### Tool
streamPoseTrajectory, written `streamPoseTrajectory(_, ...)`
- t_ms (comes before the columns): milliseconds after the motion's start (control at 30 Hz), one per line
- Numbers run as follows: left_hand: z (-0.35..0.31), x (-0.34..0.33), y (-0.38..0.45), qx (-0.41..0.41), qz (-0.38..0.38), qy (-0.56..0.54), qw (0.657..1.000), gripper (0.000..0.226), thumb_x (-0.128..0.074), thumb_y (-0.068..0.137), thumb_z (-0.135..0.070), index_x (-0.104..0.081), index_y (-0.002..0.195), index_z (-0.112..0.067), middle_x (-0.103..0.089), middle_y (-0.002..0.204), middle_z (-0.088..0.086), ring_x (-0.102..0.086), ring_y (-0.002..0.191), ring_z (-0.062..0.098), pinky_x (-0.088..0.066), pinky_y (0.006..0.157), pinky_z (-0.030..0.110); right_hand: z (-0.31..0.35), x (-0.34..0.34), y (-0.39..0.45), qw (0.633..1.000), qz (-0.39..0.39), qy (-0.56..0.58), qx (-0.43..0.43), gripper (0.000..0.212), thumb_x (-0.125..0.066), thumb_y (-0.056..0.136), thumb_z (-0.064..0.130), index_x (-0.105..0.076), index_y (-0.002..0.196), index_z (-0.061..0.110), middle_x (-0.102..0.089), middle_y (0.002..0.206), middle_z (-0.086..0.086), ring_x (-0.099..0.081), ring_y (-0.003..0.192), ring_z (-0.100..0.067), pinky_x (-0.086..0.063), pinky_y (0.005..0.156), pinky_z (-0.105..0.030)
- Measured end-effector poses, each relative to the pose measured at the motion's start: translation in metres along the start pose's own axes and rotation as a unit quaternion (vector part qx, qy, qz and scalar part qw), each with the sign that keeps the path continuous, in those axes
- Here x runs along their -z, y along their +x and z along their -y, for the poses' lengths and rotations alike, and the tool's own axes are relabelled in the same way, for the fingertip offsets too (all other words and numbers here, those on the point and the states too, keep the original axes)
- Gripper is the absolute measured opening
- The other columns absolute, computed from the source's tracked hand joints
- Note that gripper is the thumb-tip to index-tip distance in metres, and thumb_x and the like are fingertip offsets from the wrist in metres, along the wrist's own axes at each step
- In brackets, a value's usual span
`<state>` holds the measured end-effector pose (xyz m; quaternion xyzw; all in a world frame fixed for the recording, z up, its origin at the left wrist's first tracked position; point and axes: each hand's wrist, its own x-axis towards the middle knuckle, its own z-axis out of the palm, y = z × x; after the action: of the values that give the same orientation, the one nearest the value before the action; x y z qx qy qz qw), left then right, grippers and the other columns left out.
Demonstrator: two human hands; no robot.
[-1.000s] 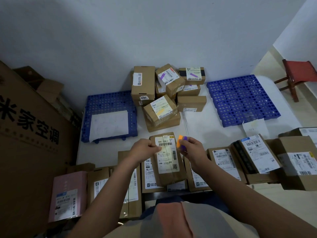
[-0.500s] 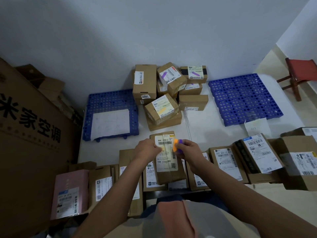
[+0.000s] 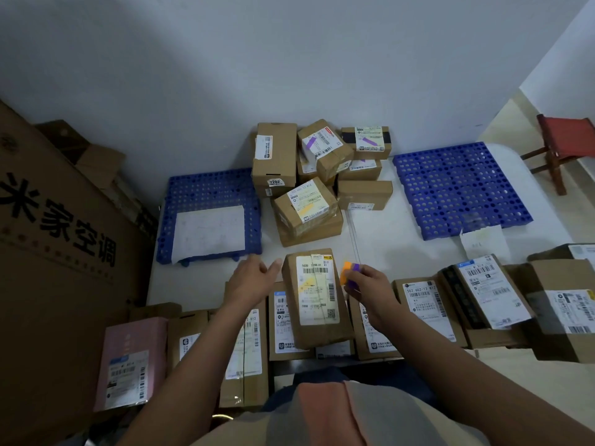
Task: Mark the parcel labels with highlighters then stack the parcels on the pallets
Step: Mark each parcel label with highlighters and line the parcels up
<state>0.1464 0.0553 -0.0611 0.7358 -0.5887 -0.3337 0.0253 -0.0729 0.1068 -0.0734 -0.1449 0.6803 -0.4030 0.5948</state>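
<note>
A brown parcel [image 3: 317, 300] with a white label bearing a yellow mark lies on top of a row of labelled parcels [image 3: 421, 313] in front of me. My left hand [image 3: 254, 280] is open just left of it, thumb near its upper left corner. Just right of the parcel, my right hand [image 3: 367, 284] grips the orange and purple highlighters [image 3: 349, 273]. A heap of marked parcels [image 3: 309, 207] sits at the back centre. One blue pallet [image 3: 209, 194] lies at the left under a white sheet, another blue pallet [image 3: 457, 185] at the right.
A huge cardboard box [image 3: 61, 252] with black characters fills the left side. A pink parcel [image 3: 132, 362] lies at the lower left. More parcels [image 3: 566, 304] stand at the right edge. A red stool [image 3: 563, 143] is at the far right. A white paper [image 3: 484, 241] lies below the right pallet.
My left hand has let go of the parcel's label area and opened to the left. My right hand with the highlighters has drawn off the label to the right.
</note>
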Motion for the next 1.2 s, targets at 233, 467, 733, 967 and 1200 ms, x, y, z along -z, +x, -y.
streamPoseTrajectory(233, -0.002, -0.016, -0.030, -0.052, 0.272, -0.178, 0.944, 0.060, -0.047, 0.097, -0.056, -0.034, 0.149, -0.032, -0.051, 0.146, -0.004, -0.052, 0.125, 0.017, -0.045, 0.098, 0.034, 0.000, 0.001, -0.005, 0.993, 0.053, 0.064, -0.082, 0.015, -0.059, 0.092, 0.001, -0.060, 0.106, 0.002, -0.069, 0.101, -0.017, -0.068, 0.091, -0.028, -0.056, 0.073, -0.036)
streamPoseTrajectory(467, -0.021, -0.034, -0.014, -0.134, 0.334, -0.234, 0.903, 0.109, -0.083, 0.069, -0.053, -0.002, 0.140, -0.071, -0.025, 0.159, -0.009, -0.039, 0.139, 0.019, -0.051, 0.102, 0.040, 0.008, 0.022, -0.003, 0.992, 0.027, 0.110, -0.054, 0.011, -0.059, 0.092, 0.003, -0.063, 0.103, 0.004, -0.069, 0.090, -0.012, -0.068, 0.082, -0.023, -0.055, 0.066, -0.035)
streamPoseTrajectory(733, -0.091, -0.077, 0.012, -0.171, 0.278, -0.254, 0.910, 0.100, -0.078, 0.079, -0.013, -0.019, 0.152, -0.047, -0.038, 0.150, -0.008, -0.048, 0.130, 0.017, -0.051, 0.101, 0.046, 0.030, 0.080, 0.012, 0.985, -0.029, 0.170, -0.030, 0.018, -0.056, 0.094, 0.002, -0.061, 0.111, 0.001, -0.066, 0.110, -0.020, -0.066, 0.101, -0.030, -0.056, 0.086, -0.042)
streamPoseTrajectory(967, -0.154, -0.097, 0.054, -0.217, 0.201, -0.076, 0.952, 0.074, -0.066, 0.088, -0.005, -0.036, 0.151, -0.031, -0.048, 0.146, -0.001, -0.055, 0.120, 0.018, -0.048, 0.082, 0.021, 0.053, 0.102, 0.063, 0.985, -0.031, 0.157, -0.061, 0.021, -0.058, 0.095, 0.007, -0.058, 0.115, 0.004, -0.066, 0.114, -0.017, -0.063, 0.108, -0.031, -0.050, 0.097, -0.045)
streamPoseTrajectory(1200, -0.161, -0.128, 0.089, -0.269, 0.179, 0.111, 0.940, 0.049, -0.067, 0.091, -0.029, -0.057, 0.138, -0.017, -0.030, 0.156, 0.003, -0.041, 0.135, 0.028, -0.040, 0.108, 0.034, 0.072, 0.100, 0.093, 0.987, 0.032, 0.130, -0.087, 0.013, -0.055, 0.095, 0.006, -0.061, 0.107, 0.005, -0.069, 0.099, -0.011, -0.066, 0.093, -0.023, -0.053, 0.074, -0.034)
